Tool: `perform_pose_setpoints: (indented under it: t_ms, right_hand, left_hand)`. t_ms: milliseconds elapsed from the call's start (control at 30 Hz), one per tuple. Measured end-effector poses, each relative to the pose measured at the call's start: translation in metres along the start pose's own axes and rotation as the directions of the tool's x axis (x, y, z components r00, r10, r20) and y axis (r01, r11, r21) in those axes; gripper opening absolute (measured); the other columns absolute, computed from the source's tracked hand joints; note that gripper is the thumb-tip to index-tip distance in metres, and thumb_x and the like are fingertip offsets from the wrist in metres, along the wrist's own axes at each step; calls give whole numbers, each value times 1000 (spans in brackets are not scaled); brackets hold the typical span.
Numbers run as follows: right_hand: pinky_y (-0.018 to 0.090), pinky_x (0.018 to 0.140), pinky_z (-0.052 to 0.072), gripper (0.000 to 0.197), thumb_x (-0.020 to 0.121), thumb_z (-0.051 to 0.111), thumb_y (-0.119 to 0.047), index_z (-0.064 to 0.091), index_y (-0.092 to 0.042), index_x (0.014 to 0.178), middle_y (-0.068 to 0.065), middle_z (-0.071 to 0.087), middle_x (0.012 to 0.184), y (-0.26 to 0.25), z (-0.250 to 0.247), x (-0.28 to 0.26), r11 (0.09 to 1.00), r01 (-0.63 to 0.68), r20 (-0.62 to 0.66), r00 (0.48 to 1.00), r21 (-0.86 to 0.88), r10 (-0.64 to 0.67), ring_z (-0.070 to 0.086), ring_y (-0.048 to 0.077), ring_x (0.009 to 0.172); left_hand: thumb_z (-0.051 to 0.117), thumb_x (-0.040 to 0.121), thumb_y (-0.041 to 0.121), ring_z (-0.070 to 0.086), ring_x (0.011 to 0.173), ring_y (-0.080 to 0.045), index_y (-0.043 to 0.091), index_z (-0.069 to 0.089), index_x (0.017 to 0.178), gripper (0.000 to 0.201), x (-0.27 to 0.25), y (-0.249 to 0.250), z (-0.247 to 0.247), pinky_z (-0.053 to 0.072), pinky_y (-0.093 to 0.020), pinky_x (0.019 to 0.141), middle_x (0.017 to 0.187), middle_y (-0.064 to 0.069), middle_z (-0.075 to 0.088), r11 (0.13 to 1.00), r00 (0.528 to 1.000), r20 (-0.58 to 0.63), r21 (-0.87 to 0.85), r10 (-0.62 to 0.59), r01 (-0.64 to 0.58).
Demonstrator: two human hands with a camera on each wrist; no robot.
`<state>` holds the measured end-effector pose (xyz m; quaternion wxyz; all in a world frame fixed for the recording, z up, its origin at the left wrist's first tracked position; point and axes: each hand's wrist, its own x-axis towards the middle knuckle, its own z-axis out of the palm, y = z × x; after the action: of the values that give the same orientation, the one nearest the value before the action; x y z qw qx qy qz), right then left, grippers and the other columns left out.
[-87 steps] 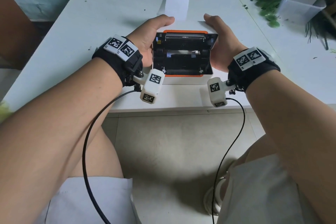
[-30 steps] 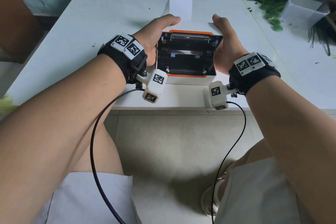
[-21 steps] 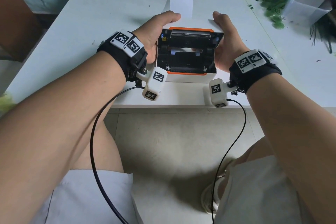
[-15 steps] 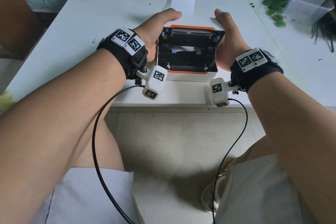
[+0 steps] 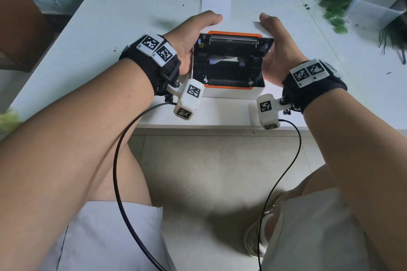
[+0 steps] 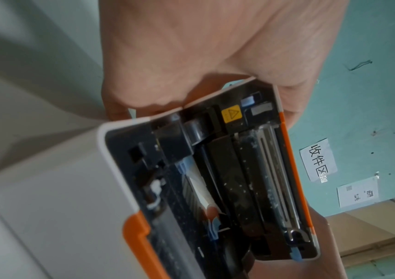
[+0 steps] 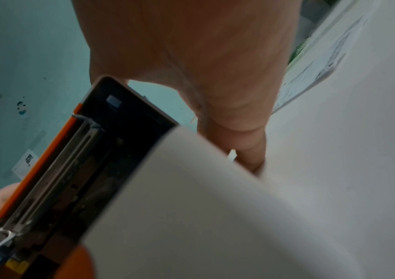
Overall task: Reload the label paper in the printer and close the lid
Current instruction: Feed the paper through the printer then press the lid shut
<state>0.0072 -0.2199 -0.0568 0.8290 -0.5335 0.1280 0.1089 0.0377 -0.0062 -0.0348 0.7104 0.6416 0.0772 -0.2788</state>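
Lid (image 5: 233, 44) tipped lower, left hand (image 5: 189, 37) and right hand (image 5: 279, 50) grip clamped on its glossy orange-trimmed edges

Left hand (image 5: 189, 38) and right hand (image 5: 278, 50) cupped inward, thumbs extended forward.

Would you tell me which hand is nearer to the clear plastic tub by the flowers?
Right. The right hand holds the printer's side facing the tub; the left hand holds the opposite side, farther away.
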Motion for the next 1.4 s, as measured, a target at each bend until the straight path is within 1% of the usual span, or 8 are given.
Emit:
perform_pose_setpoints:
  t_ms: [167, 300, 433, 633, 867, 1067, 1233, 1400]
  right_hand:
    - [65, 116, 48, 34, 101, 68, -45, 64, -16, 119, 19, 70, 145, -1, 6, -5, 999, 10, -32, 999, -33, -11, 66, 46, 135]
    - [64, 107, 56, 69, 82, 85, -49, 66, -20, 142, 20, 71, 145, -2, 5, -7, 998, 7, -146, 989, -67, -16, 76, 42, 121]
    - [54, 106, 57, 53, 87, 73, -70, 71, -28, 119, 7, 81, 125, -4, 10, -18, 959, -66, -239, 971, -274, -1, 80, 34, 114]
    - [46, 107, 52, 108, 70, 58, -100, 55, -25, 148, 4, 60, 136, -4, 3, -29, 783, -239, -341, 939, -574, 37, 62, 26, 121]
    - [50, 110, 55, 64, 85, 67, -81, 76, -29, 122, 1, 83, 119, 0, 1, -28, 867, -87, -192, 981, -491, -11, 76, 29, 119]
    - [54, 117, 48, 126, 67, 45, -105, 69, -8, 144, 26, 71, 142, -12, -11, -9, 931, -301, -117, 952, -204, 283, 70, 46, 131]
    - [44, 109, 53, 117, 83, 19, -102, 83, -6, 97, 15, 82, 122, -22, -21, 4, 877, -262, -120, 965, -404, 234, 77, 33, 119]
    - [23, 72, 55, 92, 82, 47, -97, 70, -8, 78, 4, 72, 73, -22, -26, 5, 916, -246, -84, 969, -317, 231, 73, 22, 75]
  left_hand:
    - [76, 90, 47, 75, 115, -34, 19, 64, 120, 43, 0, 0, -1, 60, -56, 97, 104, -13, 76, 1000, 1000, -5, 16, 1, -1]
    - [76, 90, 47, 79, 95, -34, 21, 64, 116, 38, -1, 0, -1, 61, -54, 95, 98, -12, 77, 999, 1000, -7, 34, 18, -18]
    - [75, 91, 46, 77, 89, -33, 21, 65, 115, 37, 0, -1, -2, 63, -51, 94, 94, -11, 78, 998, 999, -19, 47, 39, -38]
    - [72, 95, 48, 76, 65, -22, 22, 65, 104, 29, -3, 0, 0, 67, -36, 76, 70, -2, 76, 996, 997, -58, 74, 53, -49]
    - [69, 97, 47, 76, 54, -18, 24, 61, 111, 28, -10, 1, -2, 58, -22, 48, 62, 2, 75, 991, 998, -34, 121, 57, -53]
    - [69, 96, 48, 78, 68, -17, 26, 63, 109, 26, -8, 0, -7, 61, -24, 67, 75, 4, 77, 985, 996, 9, 150, 84, -85]
    - [70, 98, 42, 79, 79, -22, 25, 67, 100, 18, -3, -2, -12, 64, -31, 76, 86, -2, 79, 991, 994, 68, 99, 88, -95]
    - [65, 100, 44, 79, 77, -21, 26, 64, 105, 18, 4, -3, -16, 62, -27, 64, 89, -2, 79, 986, 987, 123, 122, 100, -115]
